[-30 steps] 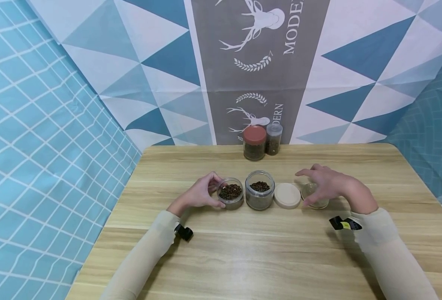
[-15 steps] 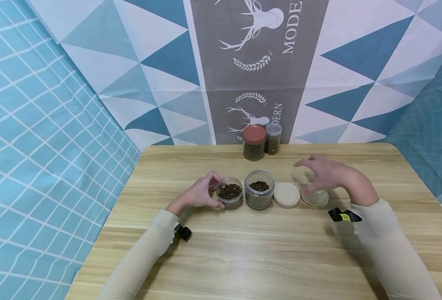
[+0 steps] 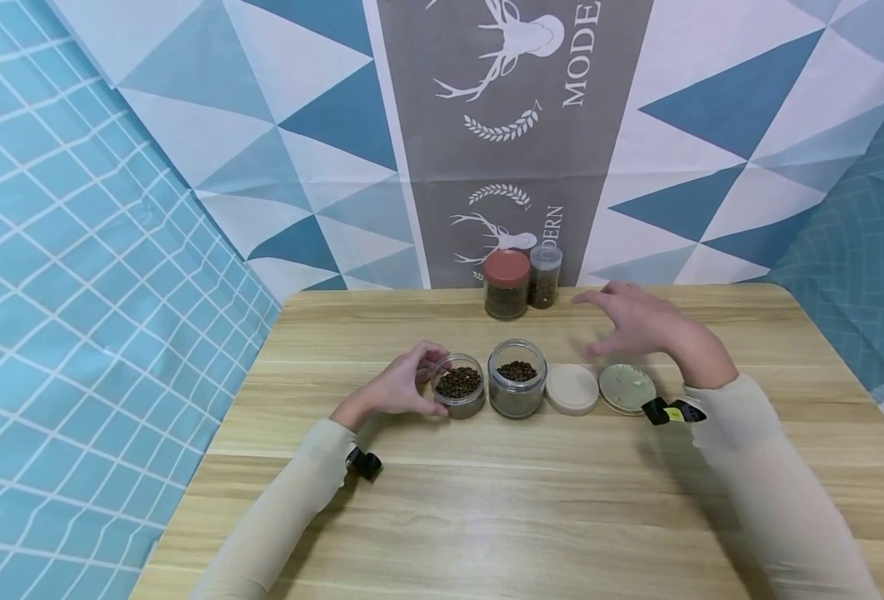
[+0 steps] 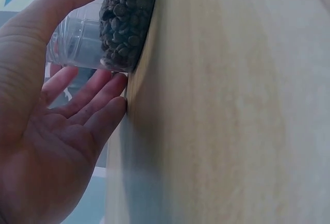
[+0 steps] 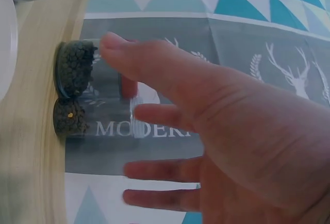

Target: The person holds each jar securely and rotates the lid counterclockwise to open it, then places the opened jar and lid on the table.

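My left hand [image 3: 400, 385] holds a low clear jar [image 3: 460, 408], thumb on the near side and fingers behind it. Dark coffee beans [image 4: 126, 20] fill its lower part in the left wrist view, and it stands on the table without a lid. My right hand [image 3: 636, 321] is in the air over the table's right side, thumb and fingers spread with nothing between them. Ahead of it stand a red-lidded jar [image 3: 506, 287] and a slim jar with a clear lid [image 3: 545, 279], both part-filled with dark bits.
A taller lidless jar [image 3: 516, 402] with beans stands right of the held jar. Beyond it lie a beige lid [image 3: 571, 390] and a greenish translucent lid [image 3: 627, 387]. The patterned backdrop [image 3: 367, 192] rises behind the table's back edge.
My right hand has lifted off the greenish lid and moved back and slightly left, toward the two closed jars. The left hand stays at the low jar.
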`<state>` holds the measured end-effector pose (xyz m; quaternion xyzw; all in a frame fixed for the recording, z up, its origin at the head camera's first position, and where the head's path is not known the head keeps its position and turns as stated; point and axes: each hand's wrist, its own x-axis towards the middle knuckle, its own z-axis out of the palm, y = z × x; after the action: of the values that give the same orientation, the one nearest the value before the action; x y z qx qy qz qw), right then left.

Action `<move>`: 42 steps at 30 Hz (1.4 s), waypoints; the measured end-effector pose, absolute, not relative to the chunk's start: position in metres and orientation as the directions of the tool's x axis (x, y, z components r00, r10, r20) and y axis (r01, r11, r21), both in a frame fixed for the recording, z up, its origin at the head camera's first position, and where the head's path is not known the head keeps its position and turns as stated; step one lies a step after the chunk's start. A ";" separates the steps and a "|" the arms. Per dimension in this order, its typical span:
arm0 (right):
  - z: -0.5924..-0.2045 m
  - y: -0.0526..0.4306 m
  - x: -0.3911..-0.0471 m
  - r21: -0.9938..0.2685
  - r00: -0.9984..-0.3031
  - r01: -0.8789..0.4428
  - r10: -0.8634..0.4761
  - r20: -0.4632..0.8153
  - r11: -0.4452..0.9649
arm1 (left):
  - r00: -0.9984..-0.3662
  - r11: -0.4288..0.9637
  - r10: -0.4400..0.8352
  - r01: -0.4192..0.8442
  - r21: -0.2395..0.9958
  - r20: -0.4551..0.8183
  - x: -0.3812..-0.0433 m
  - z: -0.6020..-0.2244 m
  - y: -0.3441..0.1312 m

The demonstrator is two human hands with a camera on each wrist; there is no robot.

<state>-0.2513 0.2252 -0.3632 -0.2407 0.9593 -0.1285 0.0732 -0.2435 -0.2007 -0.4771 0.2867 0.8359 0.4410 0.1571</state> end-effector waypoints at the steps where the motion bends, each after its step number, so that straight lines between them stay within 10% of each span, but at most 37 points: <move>1: -0.361 0.223 -0.254 -0.271 -0.878 -0.441 -0.473 -0.067 0.856 | -0.784 0.445 0.621 0.342 0.827 -0.009 -0.244 -0.477 -0.201; 42: -0.369 0.167 -0.337 -0.328 -0.957 -0.290 -0.274 0.095 0.899 | -0.790 0.419 0.611 0.371 0.829 0.045 -0.241 -0.478 -0.203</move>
<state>-0.3371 0.1665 -0.3693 -0.1447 0.9742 -0.1716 -0.0232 -0.2413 -0.2031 -0.4777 0.2953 0.8317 0.4510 0.1329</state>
